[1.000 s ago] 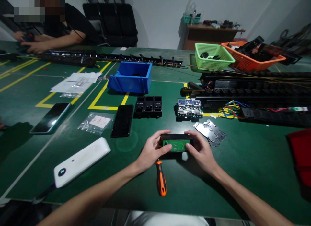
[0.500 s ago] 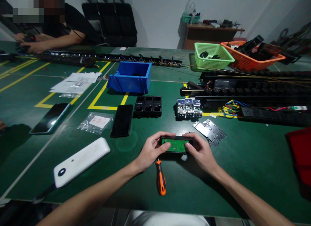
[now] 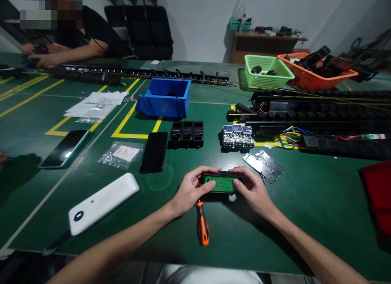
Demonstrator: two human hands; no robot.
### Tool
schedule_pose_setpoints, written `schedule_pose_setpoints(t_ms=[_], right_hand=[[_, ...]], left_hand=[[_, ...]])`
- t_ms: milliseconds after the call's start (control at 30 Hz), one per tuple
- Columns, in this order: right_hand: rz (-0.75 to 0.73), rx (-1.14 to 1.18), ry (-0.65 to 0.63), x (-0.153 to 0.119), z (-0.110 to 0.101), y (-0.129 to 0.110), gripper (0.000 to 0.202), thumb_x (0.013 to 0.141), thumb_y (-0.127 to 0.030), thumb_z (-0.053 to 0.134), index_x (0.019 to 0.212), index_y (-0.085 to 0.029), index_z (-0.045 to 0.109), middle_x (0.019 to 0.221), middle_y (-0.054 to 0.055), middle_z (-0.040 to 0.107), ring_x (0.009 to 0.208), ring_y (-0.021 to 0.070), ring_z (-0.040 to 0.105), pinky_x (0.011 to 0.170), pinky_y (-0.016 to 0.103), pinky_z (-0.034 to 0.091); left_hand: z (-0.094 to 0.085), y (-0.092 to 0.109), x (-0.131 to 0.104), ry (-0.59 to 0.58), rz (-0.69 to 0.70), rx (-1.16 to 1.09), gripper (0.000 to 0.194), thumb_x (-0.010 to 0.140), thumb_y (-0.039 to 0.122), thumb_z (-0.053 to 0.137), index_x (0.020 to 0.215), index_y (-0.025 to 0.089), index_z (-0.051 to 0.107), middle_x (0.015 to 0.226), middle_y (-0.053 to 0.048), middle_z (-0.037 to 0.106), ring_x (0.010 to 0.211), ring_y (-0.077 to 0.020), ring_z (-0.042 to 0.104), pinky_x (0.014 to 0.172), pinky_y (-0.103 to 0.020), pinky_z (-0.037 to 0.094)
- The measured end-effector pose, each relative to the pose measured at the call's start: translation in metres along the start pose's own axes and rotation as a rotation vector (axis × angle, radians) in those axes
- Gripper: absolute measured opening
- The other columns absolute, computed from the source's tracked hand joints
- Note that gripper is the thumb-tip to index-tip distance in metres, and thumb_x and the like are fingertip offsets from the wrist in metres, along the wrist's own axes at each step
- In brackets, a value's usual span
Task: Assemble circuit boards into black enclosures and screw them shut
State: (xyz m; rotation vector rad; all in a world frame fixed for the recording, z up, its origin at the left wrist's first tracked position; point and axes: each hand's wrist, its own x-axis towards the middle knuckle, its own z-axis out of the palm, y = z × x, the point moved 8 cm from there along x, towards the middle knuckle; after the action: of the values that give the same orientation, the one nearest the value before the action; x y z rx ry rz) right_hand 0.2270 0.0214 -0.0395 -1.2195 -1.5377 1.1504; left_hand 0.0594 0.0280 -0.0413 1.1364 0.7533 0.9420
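Observation:
A green circuit board [image 3: 222,184] in a black housing is held between my two hands above the green table. My left hand [image 3: 194,187] grips its left end, thumb on the board and fingers behind. The right end is gripped by my right hand [image 3: 251,187] in the same way. Just below lies an orange and black screwdriver [image 3: 203,225], its tip pointing up toward the housing. Beyond my hands stand a group of boards with small screens [image 3: 237,136] and several joined black housings [image 3: 186,134]. Flat clear and grey plates [image 3: 263,165] lie right of the held piece.
Left are a black phone [image 3: 153,152], a plastic bag [image 3: 121,155], another phone [image 3: 64,148] and a white device [image 3: 104,203]. Further back are a blue bin [image 3: 165,98], green basket [image 3: 269,72], orange basket [image 3: 317,74] and black rails with wires [image 3: 324,111]. A person sits at the far left.

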Motion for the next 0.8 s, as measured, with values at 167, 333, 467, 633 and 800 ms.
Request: schedule_pose_setpoints(t_ms=[167,333,467,633,800], right_hand=[[0.020,-0.010,0.018,-0.0011,-0.0029,0.0010,0.024,0.088,-0.036,0.060,0.106,-0.020,0.061,0.097,0.006,0.068,0.086,0.0197,0.066,0.069,0.029,0.055],[0.022,-0.012,0.015,-0.0010,-0.0054,0.0006,0.023,0.089,-0.037,0.059,0.106,-0.021,0.063,0.101,0.006,0.068,0.087,0.0193,0.066,0.070,0.029,0.054],[-0.003,-0.005,-0.009,0.0006,-0.0050,-0.0006,0.023,0.088,-0.036,0.060,0.104,-0.021,0.064,0.101,0.006,0.068,0.090,0.0203,0.066,0.072,0.030,0.054],[0.015,-0.011,0.012,0.0004,-0.0057,0.0008,0.023,0.088,-0.036,0.061,0.103,-0.019,0.065,0.097,0.006,0.069,0.087,0.0201,0.067,0.071,0.030,0.054],[0.001,-0.052,-0.009,0.0001,-0.0049,-0.0036,0.026,0.090,-0.039,0.057,0.105,-0.020,0.065,0.100,0.006,0.070,0.090,0.0214,0.066,0.073,0.031,0.053]], left_hand=[[0.0004,-0.0013,0.0012,-0.020,-0.015,0.008,0.035,0.085,0.029,0.067,0.116,0.015,0.061,0.126,-0.013,0.062,0.117,-0.0247,0.057,0.101,-0.036,0.046],[0.0054,-0.0002,0.0004,-0.066,-0.018,-0.013,0.043,0.081,0.028,0.071,0.120,0.016,0.058,0.127,-0.012,0.060,0.118,-0.0258,0.056,0.102,-0.037,0.046],[0.0060,-0.0003,-0.0004,-0.068,-0.020,-0.017,0.039,0.083,0.025,0.069,0.119,0.017,0.059,0.128,-0.012,0.060,0.119,-0.0250,0.056,0.102,-0.037,0.045],[0.0058,-0.0016,-0.0007,-0.069,-0.032,-0.044,0.038,0.082,0.024,0.070,0.118,0.017,0.060,0.130,-0.012,0.059,0.121,-0.0260,0.055,0.103,-0.037,0.045],[0.0051,-0.0073,-0.0018,-0.035,-0.111,-0.125,0.038,0.083,0.026,0.069,0.118,0.017,0.059,0.132,-0.013,0.057,0.123,-0.0294,0.054,0.098,-0.040,0.050]])
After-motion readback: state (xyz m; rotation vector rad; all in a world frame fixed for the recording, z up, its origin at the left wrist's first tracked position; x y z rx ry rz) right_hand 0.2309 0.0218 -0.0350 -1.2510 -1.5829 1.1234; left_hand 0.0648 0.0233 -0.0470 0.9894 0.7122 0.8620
